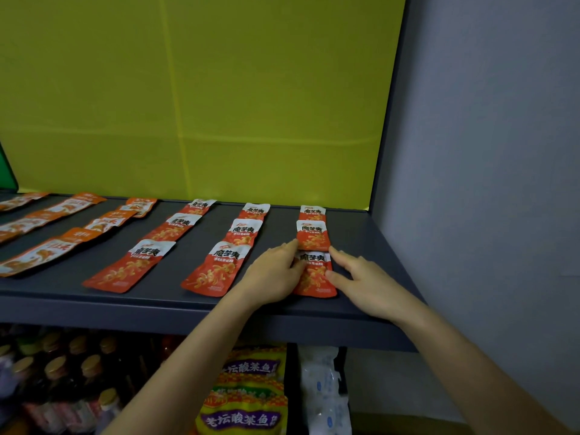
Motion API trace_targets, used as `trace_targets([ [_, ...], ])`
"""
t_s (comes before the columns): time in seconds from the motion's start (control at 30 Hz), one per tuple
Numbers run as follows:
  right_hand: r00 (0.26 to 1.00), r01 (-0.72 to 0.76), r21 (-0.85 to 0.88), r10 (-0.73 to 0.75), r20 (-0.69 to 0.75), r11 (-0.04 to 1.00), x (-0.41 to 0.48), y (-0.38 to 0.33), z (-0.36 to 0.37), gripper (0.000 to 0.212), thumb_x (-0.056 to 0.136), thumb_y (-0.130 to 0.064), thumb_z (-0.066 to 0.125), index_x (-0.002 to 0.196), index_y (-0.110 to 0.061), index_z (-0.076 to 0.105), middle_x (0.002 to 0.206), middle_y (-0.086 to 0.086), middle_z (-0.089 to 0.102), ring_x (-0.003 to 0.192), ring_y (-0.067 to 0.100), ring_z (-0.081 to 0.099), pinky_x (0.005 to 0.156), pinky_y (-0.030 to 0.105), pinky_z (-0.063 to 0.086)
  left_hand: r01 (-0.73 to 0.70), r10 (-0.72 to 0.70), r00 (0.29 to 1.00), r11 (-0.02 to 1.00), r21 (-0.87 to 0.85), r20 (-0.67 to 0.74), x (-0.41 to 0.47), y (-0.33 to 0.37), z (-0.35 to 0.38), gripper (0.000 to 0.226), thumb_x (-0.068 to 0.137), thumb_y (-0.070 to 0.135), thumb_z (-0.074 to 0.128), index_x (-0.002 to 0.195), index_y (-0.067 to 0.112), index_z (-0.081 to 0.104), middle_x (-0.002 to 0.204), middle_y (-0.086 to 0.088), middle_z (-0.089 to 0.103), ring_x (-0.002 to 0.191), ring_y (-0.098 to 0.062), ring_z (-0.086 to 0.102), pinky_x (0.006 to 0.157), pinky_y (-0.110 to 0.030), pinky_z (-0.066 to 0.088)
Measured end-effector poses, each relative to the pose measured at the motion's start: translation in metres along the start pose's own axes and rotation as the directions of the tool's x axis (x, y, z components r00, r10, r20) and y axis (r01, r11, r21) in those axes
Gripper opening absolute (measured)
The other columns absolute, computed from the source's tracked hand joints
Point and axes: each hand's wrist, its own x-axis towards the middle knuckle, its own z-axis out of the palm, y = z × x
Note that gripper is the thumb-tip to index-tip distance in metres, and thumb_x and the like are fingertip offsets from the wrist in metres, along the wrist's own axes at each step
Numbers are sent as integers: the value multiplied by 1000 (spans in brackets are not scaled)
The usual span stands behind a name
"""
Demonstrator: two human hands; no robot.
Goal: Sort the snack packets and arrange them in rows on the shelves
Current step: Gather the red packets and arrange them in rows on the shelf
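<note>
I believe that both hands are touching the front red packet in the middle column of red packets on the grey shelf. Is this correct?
Not quite. In the head view the left hand and the right hand are touching the front red packet in the rightmost column of red packets, not the middle one. It does lie on the grey shelf.

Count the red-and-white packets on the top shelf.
9: three in the left column, three in the middle column, three in the right column. None looks hidden.
</note>
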Motion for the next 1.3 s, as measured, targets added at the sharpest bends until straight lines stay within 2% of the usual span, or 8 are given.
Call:
trace_targets([
  [0.13,1000,26,31,-26,-9,999,-6,-8,-4,55,99,-34,38,149,-27,17,157,-2,20,146,17,14,117,30,12,-37,35,999,998,-55,-34,-5,2,-3,49,100,24,36,146,11,25,149,-6,36,138,-19,32,111,-30,28],
  [0.23,990,29,53,-21,-137,998,-11,-21,-12,52,99,-30,41,147,-14,28,154,1,28,142,15,24,109,20,20,-79,54,985,986,-147,-163,-15,-2,-19,42,98,18,40,139,10,38,143,-7,45,132,-20,42,101,-23,33],
  [0.3,977,70,94,-50,-207,993,-12,-36,-13,45,99,-26,42,142,-14,38,147,0,40,135,15,36,99,17,27,-94,40,959,979,-180,-281,-18,-14,-37,36,97,17,42,132,10,47,135,-7,54,124,-19,50,99,-26,37],
  [0.43,977,99,205,-55,-207,974,2,-71,2,46,98,-28,43,142,-18,38,146,0,42,132,14,42,103,22,32,-61,-44,916,968,-245,-399,-24,-50,-72,26,95,15,45,116,9,59,115,-9,66,106,-24,59,91,-34,46],
  [0.7,999,-24,141,31,-44,990,36,-126,57,49,99,-33,38,142,-11,36,143,9,46,131,26,42,107,39,37,75,-107,968,986,-146,-228,-38,-101,-80,37,96,17,43,131,3,46,133,-13,54,124,-26,49,101,-32,39],
  [0.97,970,-114,145,141,-199,983,41,-133,73,38,97,-26,42,132,-16,49,136,8,52,129,28,41,105,45,38,36,-39,996,999,-35,-86,-41,-105,-75,39,97,30,41,127,6,42,128,-15,52,120,-30,47,96,-39,41],
  [1.07,966,-134,104,153,-209,986,40,-134,75,44,97,-26,43,140,-14,41,142,9,46,133,26,37,108,42,35,22,-22,997,1000,0,-76,-43,-103,-75,43,97,31,40,134,9,40,140,-10,46,128,-26,42,100,-34,35],
  [1.3,961,-142,60,152,-232,988,43,-132,77,47,97,-26,45,143,-16,38,143,7,44,136,23,31,110,39,32,-29,38,992,997,77,-119,-43,-104,-71,43,97,36,39,133,13,43,137,-7,50,127,-23,44,98,-34,36],
])
